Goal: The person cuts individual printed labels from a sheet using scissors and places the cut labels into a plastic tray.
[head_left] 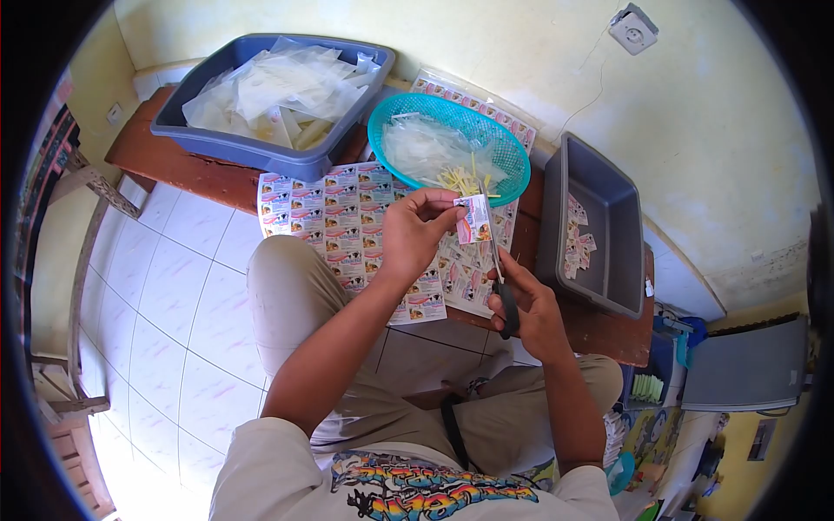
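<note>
My left hand [415, 230] pinches a small printed label [473, 219] by its left edge. In my right hand [528, 304] is a pair of scissors [509, 306] with black handles, fingers through the loops. The blades point up and lie along the label's right edge; whether they are closed I cannot tell. Just beyond the hands stands a turquoise basket [375, 130] with clear plastic bags [426, 143] and thin yellowish strips [465, 180] in it. Sheets of printed labels [334, 208] lie under and beside my left hand.
A grey-blue tub [252, 152] of plastic bags stands at the back left. To the right, a grey tub [612, 234] contains several cut labels [577, 243]. Both rest on a brown wooden bench [139, 156] along the wall. My knees are close to its front edge.
</note>
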{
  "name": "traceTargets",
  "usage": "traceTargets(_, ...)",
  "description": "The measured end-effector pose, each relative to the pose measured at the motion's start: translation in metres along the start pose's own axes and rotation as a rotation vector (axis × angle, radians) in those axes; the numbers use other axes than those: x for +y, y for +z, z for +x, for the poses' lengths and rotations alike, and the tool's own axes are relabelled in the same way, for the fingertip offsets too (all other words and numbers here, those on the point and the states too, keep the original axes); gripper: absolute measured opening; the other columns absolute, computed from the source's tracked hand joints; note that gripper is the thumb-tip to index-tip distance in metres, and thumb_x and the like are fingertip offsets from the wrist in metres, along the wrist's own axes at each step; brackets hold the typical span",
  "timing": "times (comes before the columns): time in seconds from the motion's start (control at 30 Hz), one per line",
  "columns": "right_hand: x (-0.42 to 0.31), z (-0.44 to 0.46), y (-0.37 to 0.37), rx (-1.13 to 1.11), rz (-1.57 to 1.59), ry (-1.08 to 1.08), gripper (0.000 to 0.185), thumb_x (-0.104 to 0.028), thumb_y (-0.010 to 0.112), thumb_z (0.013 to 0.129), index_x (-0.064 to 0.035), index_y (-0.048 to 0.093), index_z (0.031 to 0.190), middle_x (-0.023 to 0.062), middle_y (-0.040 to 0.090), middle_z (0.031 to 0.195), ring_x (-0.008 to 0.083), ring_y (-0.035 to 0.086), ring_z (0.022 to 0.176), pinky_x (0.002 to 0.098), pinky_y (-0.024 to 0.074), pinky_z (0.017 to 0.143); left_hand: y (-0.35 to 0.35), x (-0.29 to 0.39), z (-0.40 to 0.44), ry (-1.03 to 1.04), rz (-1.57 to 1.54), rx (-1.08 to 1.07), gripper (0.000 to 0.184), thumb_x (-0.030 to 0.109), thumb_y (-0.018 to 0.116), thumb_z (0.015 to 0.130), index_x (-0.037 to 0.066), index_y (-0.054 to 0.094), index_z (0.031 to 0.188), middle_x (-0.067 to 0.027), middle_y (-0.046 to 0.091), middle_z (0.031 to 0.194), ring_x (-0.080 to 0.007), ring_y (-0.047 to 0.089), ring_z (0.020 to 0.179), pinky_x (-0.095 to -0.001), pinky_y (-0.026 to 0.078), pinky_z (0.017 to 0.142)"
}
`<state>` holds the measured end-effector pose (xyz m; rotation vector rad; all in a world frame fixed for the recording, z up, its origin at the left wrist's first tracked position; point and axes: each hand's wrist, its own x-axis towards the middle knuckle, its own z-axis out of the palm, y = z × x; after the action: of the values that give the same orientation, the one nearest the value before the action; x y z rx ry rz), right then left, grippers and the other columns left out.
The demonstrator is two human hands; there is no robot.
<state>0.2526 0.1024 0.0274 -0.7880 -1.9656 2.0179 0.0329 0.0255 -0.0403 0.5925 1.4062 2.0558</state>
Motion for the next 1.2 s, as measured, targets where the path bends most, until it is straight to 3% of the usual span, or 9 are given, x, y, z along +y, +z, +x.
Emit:
traceTargets(0.2,0.0027,0.0005,-0.0003,-0.003,-0.008,0.005,0.082,-0.006,0.082,0.098,-0.0114,0.043,0.170,0.0017,0.060,0.128,0.0065,0.062,0.095,0.0240,0.0547,0.070,0.0009,0.0014,-0.0006,-0.003,-0.009,0.003,0.025,-0.001,0.084,0.095,-0.004,0.074,0.118,-0.0122,0.081,0.108,-0.0147,0.077,0.099,-0.0312,0.065,0.088)
traceTargets(0.47,0.0022,0.0004,0.0027,0.004,-0.016,-0.012,0.082,-0.005,0.081,0.100,-0.0115,0.041,0.171,0.0048,0.061,0.129,0.0064,0.060,0.087,0.0246,0.0543,0.069,0.0004,0.0008,-0.0002,-0.001,0.003,0.000,0.026,0.000,0.085,0.095,-0.005,0.074,0.118,-0.0121,0.082,0.108,-0.0145,0.077,0.097,-0.0307,0.065,0.087)
traceTargets(1.2,-0.0010,-0.0013,-0.0005,0.019,-0.045,-0.014,0.082,-0.005,0.082,0.097,-0.0089,0.044,0.169,0.0024,0.057,0.126,0.0068,0.061,0.089,0.0246,0.0546,0.069,-0.0003,0.0005,-0.0009,-0.023,-0.053,-0.012,0.026,0.001,0.084,0.095,-0.004,0.074,0.119,-0.0124,0.081,0.109,-0.0156,0.077,0.098,-0.0329,0.066,0.090)
